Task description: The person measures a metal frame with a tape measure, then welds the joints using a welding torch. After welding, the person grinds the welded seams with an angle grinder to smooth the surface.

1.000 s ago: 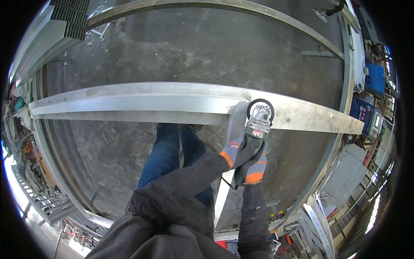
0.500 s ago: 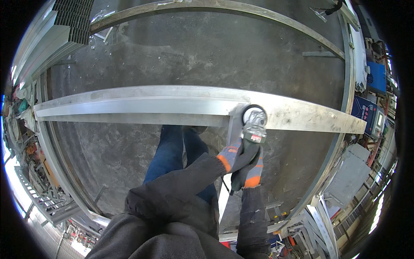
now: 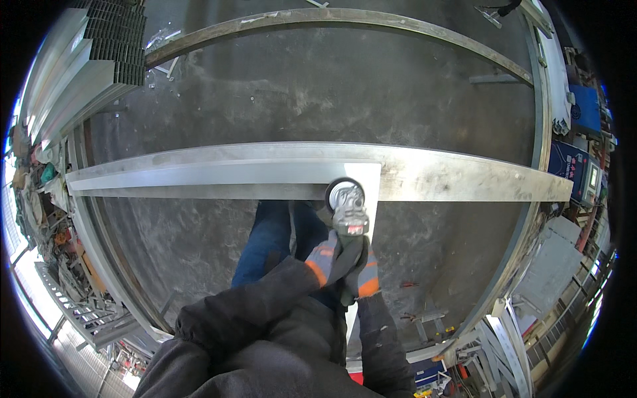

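Observation:
An angle grinder (image 3: 350, 215) with a round disc is held in both my gloved hands, its head pointing away from me. My left hand (image 3: 324, 257) wraps the grinder's body from the left. Around the right side of the body closes my right hand (image 3: 367, 273). Beneath the tool, a pale metal bar (image 3: 369, 192) runs toward me from a long metal bar (image 3: 219, 174) lying crosswise, the two meeting at a corner. The disc sits over the left edge of the pale bar; whether it touches the metal I cannot tell.
A wide metal beam (image 3: 464, 176) supports the work. Another beam (image 3: 332, 16) crosses farther off. Stacked metal profiles (image 3: 99, 50) stand at the far left. On the right are a blue machine (image 3: 567, 169) and a grey box (image 3: 549, 259). Rails flank both sides.
The grinder and both hands have moved left and toward me, from the corner joint to the near bar's left edge. The view has shifted slightly. Both hands keep their grip.

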